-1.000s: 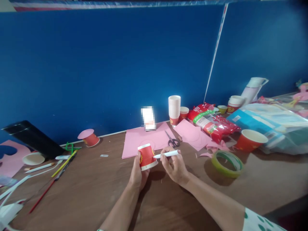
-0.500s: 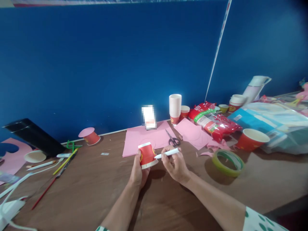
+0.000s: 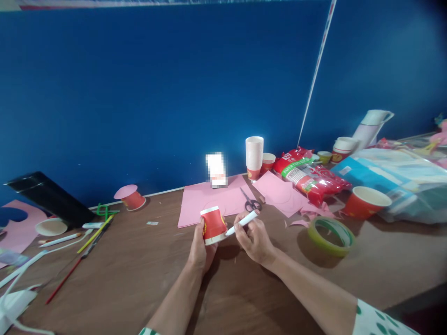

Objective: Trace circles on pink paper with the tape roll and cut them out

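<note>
A red paper cup (image 3: 214, 225) with a white rim is held upside down above the table by my left hand (image 3: 199, 249), whose fingers wrap its left side and back. My right hand (image 3: 254, 239) grips a white pen (image 3: 242, 222) between thumb and fingers. The pen slants down to the left, its tip at the cup's lower right edge; whether it touches is too small to tell. Behind the cup lie pink paper sheets (image 3: 195, 202), and a pair of dark-handled scissors (image 3: 252, 203) rests on their right edge.
A roll of tape (image 3: 319, 239) and a red cup (image 3: 365, 204) stand to the right, before a red plastic packet (image 3: 310, 179). Stacked white cups (image 3: 254, 153) are at the back. Leftward are a pink-topped cup (image 3: 132, 199), a black case (image 3: 52, 197) and a paintbrush (image 3: 68, 277).
The pen's tip has moved slightly down along the cup's right side toward the rim, and the pen is tilted more steeply. My left hand and the cup have hardly moved.
</note>
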Demonstrator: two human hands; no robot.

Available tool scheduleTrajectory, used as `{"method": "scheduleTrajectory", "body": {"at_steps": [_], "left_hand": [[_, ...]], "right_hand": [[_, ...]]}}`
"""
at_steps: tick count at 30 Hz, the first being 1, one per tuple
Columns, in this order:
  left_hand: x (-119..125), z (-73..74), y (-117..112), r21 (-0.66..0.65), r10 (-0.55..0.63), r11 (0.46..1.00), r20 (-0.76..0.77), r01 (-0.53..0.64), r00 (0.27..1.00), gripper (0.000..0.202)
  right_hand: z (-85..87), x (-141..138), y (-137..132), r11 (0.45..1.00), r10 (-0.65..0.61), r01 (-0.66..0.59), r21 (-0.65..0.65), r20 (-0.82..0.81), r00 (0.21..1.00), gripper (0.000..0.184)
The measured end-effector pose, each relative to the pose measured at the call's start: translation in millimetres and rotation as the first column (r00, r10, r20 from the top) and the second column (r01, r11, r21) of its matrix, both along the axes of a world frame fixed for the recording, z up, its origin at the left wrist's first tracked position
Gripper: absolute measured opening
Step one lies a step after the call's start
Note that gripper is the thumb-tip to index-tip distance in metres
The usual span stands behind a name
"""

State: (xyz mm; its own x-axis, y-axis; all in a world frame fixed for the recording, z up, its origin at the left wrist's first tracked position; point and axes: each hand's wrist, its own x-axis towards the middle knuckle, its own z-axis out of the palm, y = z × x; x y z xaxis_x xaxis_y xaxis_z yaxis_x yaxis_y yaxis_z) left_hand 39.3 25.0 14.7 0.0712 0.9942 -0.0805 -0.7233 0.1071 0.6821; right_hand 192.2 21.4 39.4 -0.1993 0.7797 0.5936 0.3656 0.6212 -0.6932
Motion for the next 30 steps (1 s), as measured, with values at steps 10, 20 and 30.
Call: {"method": "scheduleTrajectory", "body": {"at_steps": [10,20,30], "left_hand": [[-0.9,1.0,0.2,-0.012,-0.005,1.0,0.018,0.005,1.0,0.039],[-8.0,5.5,0.2,-0.022,-0.119,0.992,0.146,0.123,0.982,0.045],[-10.2,-6.9,8.4,0.024,0.163,0.987,-0.08,-0.161,0.983,0.038]], "right_hand": [[-6.2,-1.4,3.3,0.991,-0.078,0.046,-0.128,-0.26,0.962,0.016],[-12.2,-5.0,6.9,0.991,-0.112,0.128,0.046,-0.253,0.961,0.016],[-18.2,-2.1,3.2,0.987,-0.146,0.157,0.019,-0.274,0.95,0.021]]}}
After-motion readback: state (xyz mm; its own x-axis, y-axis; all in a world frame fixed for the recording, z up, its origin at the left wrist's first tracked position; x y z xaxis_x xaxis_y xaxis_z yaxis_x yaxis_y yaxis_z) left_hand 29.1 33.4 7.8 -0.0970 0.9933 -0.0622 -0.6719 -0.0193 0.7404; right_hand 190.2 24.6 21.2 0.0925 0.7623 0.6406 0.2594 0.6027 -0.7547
